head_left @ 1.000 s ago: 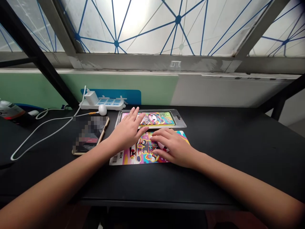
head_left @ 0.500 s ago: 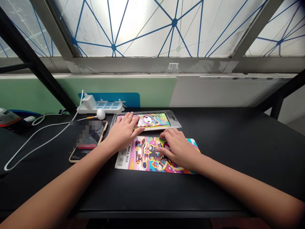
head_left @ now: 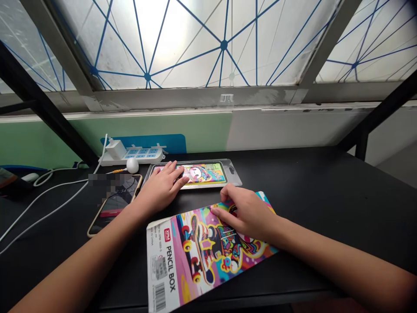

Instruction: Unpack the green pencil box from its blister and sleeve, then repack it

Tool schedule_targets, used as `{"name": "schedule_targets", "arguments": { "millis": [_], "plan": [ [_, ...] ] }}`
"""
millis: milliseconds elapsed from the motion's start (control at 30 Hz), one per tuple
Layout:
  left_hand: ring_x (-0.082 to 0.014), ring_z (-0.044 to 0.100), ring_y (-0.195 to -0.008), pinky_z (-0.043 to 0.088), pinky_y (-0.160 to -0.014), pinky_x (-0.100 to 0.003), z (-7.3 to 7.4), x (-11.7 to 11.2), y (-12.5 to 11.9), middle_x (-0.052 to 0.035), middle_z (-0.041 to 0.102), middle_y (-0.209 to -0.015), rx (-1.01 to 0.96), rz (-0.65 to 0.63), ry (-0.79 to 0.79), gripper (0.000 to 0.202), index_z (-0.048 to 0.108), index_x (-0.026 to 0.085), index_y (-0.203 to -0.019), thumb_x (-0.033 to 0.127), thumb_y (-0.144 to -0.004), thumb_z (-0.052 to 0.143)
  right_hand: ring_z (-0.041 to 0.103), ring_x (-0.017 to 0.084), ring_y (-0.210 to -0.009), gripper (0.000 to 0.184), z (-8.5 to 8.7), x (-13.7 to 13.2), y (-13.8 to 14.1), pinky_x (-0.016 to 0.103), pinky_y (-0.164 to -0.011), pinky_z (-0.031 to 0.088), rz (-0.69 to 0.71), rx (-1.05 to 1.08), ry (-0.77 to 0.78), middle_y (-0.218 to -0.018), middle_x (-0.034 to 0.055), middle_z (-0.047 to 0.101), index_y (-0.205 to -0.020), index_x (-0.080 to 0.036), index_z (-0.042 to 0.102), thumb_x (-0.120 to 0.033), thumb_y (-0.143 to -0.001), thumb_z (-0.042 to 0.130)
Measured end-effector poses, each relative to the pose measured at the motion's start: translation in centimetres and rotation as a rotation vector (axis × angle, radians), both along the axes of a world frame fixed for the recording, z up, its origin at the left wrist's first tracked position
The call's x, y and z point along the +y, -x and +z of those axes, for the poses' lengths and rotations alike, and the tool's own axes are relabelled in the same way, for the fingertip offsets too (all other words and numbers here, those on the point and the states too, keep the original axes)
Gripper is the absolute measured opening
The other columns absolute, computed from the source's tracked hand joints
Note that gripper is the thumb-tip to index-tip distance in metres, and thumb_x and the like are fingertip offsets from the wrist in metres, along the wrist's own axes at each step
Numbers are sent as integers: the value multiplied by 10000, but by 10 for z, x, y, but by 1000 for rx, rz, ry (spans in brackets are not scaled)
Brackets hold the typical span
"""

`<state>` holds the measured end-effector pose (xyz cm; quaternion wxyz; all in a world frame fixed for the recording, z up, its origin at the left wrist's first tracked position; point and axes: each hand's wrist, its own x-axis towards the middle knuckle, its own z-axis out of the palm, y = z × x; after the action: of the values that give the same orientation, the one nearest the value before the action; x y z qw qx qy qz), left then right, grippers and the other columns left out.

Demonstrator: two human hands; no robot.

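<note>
A colourful printed card [head_left: 208, 252] marked "PENCIL BOX" is tilted up off the black desk, its white barcode end toward me at the lower left. My right hand [head_left: 246, 215] grips its far edge, with the thumb on the printed face and the fingers curled over the edge. Behind the card lies a pencil box [head_left: 208, 173] with a cartoon picture, in a clear plastic package [head_left: 233, 174]. My left hand [head_left: 164, 184] rests on the left part of that package, fingers stretched out.
Left of my left hand lies a phone [head_left: 110, 208] in a light case. Behind it are a white power strip [head_left: 143, 154] with a plugged-in charger [head_left: 116, 149], a round white object [head_left: 132, 165] and a white cable [head_left: 42, 217]. A black post [head_left: 48, 108] slants at the left.
My right hand has taken hold of the card, which lay flat on the desk, and raised and turned it, its left end swinging toward me. My left hand stays on the package.
</note>
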<state>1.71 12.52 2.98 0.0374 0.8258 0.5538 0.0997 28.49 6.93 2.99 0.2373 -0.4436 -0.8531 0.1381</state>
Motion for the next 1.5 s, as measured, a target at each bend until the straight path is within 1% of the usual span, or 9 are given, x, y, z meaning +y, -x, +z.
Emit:
{"name": "schedule_targets", "arguments": {
  "millis": [100,200,333,400,567,633,767,967,1500],
  "plan": [
    [-331,275,-1553,290,-1181,-619,4,-4,-1,-160,416,-1618,-60,-13,11,571,646,216,-1280,574,-1060,260,511,174,-593,353,15,13,-21,312,-588,343,-61,-58,72,-653,-22,573,-891,-244,521,-592,-948,522],
    [-334,283,-1551,271,-1179,-649,5,-9,-5,-152,442,-1604,-78,-41,22,477,650,222,-1073,576,-1044,331,530,181,-612,486,22,44,-60,314,-573,339,-136,-174,255,-661,1,610,-739,-246,551,-685,-933,478],
    [-354,276,-1550,255,-1176,-678,2,-16,-10,-195,383,-1627,-2,-50,21,453,600,184,-1177,549,-1031,376,564,204,-624,556,20,85,-113,324,-556,363,-265,-314,476,-691,20,656,-666,-244,595,-753,-871,506],
    [-356,269,-1552,241,-1177,-693,1,-19,-12,-209,365,-1632,27,-40,32,488,573,166,-1257,543,-1035,357,590,222,-637,548,18,92,-124,336,-564,389,-313,-328,450,-707,39,675,-671,-242,607,-742,-871,507],
    [-346,264,-1556,229,-1195,-680,3,-27,-16,-197,360,-1638,40,-33,52,514,570,163,-1294,538,-1031,337,647,289,-999,481,14,81,-94,386,-835,458,-302,-262,234,-1106,103,727,-983,-238,691,-660,-926,467],
    [-336,246,-1563,225,-1200,-674,4,-28,-17,-171,342,-1652,44,-28,74,543,542,171,-1369,536,-1034,320,635,293,-1049,491,11,74,-75,392,-878,451,-264,-221,206,-1162,103,717,-1038,-240,688,-670,-917,483],
    [-324,198,-1576,203,-1207,-672,5,-28,-17,-126,287,-1681,97,-31,86,591,418,222,-1545,510,-1045,290,654,252,-905,468,6,73,-68,345,-752,456,-246,-126,277,-1022,61,739,-943,-251,681,-693,-883,540],
    [-340,185,-1578,211,-1203,-668,7,-28,-18,-112,253,-1695,139,-47,95,592,418,261,-1569,509,-1050,279,613,204,-690,493,12,86,-100,308,-594,393,-356,-148,423,-739,10,703,-810,-254,682,-742,-806,615],
    [-366,203,-1569,198,-1193,-692,7,-25,-14,-109,296,-1680,31,-80,100,572,473,289,-1541,520,-1032,351,606,190,-675,541,25,83,-112,310,-602,408,-414,-83,270,-781,10,716,-815,-249,710,-780,-709,705]
  ]
}}
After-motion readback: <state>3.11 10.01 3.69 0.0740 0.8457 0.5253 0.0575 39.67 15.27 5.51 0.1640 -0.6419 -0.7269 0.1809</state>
